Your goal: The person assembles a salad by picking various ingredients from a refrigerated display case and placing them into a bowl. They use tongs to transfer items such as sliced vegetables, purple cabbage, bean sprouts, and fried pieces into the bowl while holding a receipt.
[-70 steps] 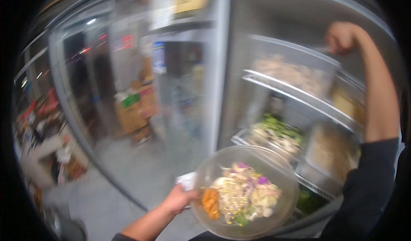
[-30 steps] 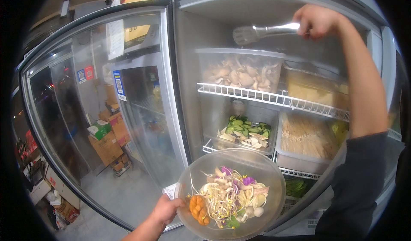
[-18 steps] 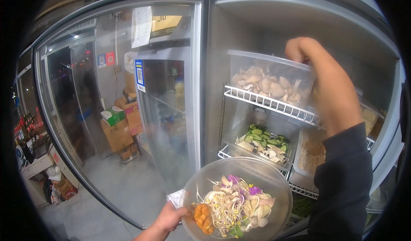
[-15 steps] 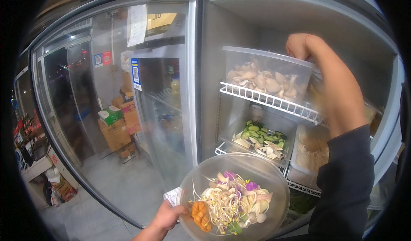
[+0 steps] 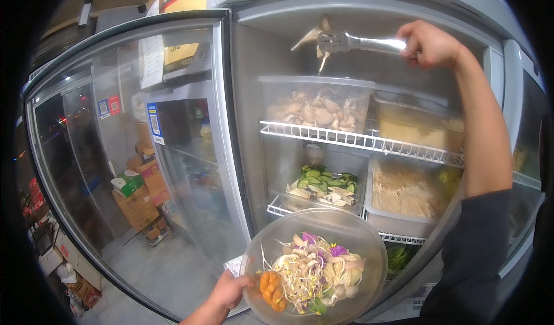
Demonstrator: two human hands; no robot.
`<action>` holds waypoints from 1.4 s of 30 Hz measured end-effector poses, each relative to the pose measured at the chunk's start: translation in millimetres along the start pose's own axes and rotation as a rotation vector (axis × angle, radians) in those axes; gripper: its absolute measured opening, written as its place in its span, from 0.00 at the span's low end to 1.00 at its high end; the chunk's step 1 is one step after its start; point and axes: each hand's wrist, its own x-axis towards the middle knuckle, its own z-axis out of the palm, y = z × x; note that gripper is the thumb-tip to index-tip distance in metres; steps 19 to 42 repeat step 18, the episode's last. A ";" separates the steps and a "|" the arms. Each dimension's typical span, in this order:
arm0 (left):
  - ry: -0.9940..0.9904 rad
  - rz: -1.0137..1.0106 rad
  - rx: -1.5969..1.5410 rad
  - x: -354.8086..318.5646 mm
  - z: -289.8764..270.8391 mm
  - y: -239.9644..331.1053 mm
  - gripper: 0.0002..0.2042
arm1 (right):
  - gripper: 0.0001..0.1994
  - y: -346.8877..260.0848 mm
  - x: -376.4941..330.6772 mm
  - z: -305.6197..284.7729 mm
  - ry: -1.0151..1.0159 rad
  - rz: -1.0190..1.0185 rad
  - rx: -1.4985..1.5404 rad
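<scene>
Two hands: right hand point(image 5: 430, 43) fingers clamped on tongs point(image 5: 352, 42) (mushroom pinched), left hand point(image 5: 228, 290) gripping bowl point(image 5: 314, 267).

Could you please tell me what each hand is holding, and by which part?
Right hand: metal tongs by the handle end. Left hand: clear bowl by its rim.

Right hand point(image 5: 430, 42) up high w/ shiny metal tongs point(image 5: 352, 42), pale mushroom pieces point(image 5: 314, 36) pinched in the tips, above the clear plastic tub of mushrooms point(image 5: 317, 105) on the white wire shelf point(image 5: 358, 140). Left hand point(image 5: 228, 290) holds the clear round bowl point(image 5: 314, 264) by its rim, low, in front of the fridge: sprouts, purple bits, orange chunks inside. Glass fridge door point(image 5: 144, 152) swung open, left.
</scene>
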 end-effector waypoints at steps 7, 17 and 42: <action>-0.025 -0.016 0.085 3.1 5.0 16.6 0.34 | 0.02 -69.7 -59.9 -11.3 -0.321 -0.413 -0.141; -0.031 -0.083 0.132 -3.3 15.1 32.9 0.34 | 0.17 -92.4 -116.9 -29.4 -0.139 0.050 -0.203; -0.062 -0.051 0.115 -3.2 17.8 32.7 0.34 | 0.09 -89.2 -112.9 -44.7 -0.164 -0.046 -0.334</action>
